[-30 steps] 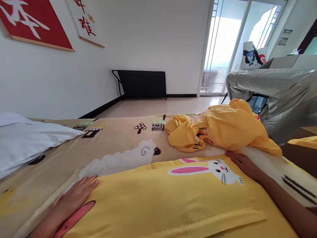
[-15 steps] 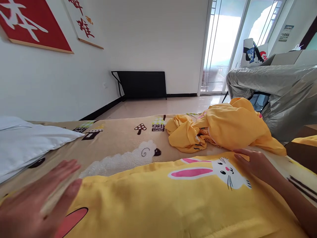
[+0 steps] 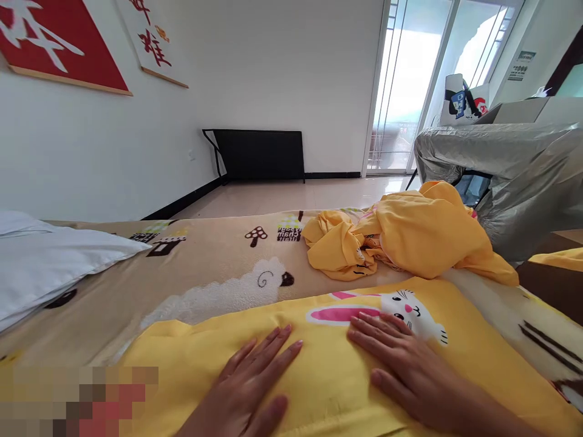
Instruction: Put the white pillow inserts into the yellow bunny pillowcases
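Note:
A yellow cloth piece with a printed white rabbit, perhaps a pillowcase (image 3: pixel 218 331), lies spread out in front of me. My left hand (image 3: pixel 250 388) rests flat on its middle, fingers stretched out. To the right, my right hand (image 3: pixel 401 361) also lies flat on the fabric, its fingertips over the rabbit's ear and the edge of its face. Neither hand grips anything. Just beyond the spread cloth sits a crumpled heap of orange-yellow fabric (image 3: pixel 414 233). The lower left corner of the cloth is blurred out by blocks.
Underneath is a beige blanket (image 3: pixel 214 243) with a sheep and mushroom print. A white pillow (image 3: pixel 59 261) lies at the left. Beyond the right edge stand a silver-covered piece of furniture (image 3: pixel 514 152) and a brown box (image 3: pixel 553 291). A black folded frame (image 3: pixel 259 155) leans against the wall.
My left hand has moved right from the left edge onto the cloth's middle. My right hand has slid left and nearer from the cloth's far right edge. The orange-yellow heap stays put.

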`<state>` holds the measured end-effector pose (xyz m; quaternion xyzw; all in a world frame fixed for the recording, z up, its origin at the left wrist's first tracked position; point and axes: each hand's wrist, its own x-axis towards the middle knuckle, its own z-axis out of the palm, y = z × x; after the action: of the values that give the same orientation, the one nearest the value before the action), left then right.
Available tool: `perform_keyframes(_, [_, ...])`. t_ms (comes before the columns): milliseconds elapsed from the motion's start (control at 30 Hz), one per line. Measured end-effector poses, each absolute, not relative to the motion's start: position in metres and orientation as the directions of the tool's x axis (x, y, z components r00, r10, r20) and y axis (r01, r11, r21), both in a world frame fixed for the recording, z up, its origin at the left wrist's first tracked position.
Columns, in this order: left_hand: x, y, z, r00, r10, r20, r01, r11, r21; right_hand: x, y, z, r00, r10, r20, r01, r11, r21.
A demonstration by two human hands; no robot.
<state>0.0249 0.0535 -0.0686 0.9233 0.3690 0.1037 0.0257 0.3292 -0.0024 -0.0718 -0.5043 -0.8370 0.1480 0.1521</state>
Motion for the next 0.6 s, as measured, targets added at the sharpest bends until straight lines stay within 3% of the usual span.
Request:
perform_keyframes(200, [0.001, 0.09, -0.098, 0.6, 0.785, 0.151, 0.75, -0.618, 0.235, 0.35, 0.019, -0.092, -0.27, 0.951, 0.153, 0.862, 0.31, -0.402])
perform_keyframes(400, [-0.004, 0.109, -0.108, 0.463, 0.841, 0.281, 0.77, -0.538, 0.342, 0.347, 0.025, -0.102, -0.237, 0.932, 0.275, 0.854, 0.334, -0.398])
perform_keyframes(600, [-0.011, 0.101, -0.107, 0.391, 0.825, 0.408, 0.76, -0.539, 0.363, 0.352, 0.021, -0.108, -0.215, 0.911, 0.351, 0.862, 0.346, -0.371])
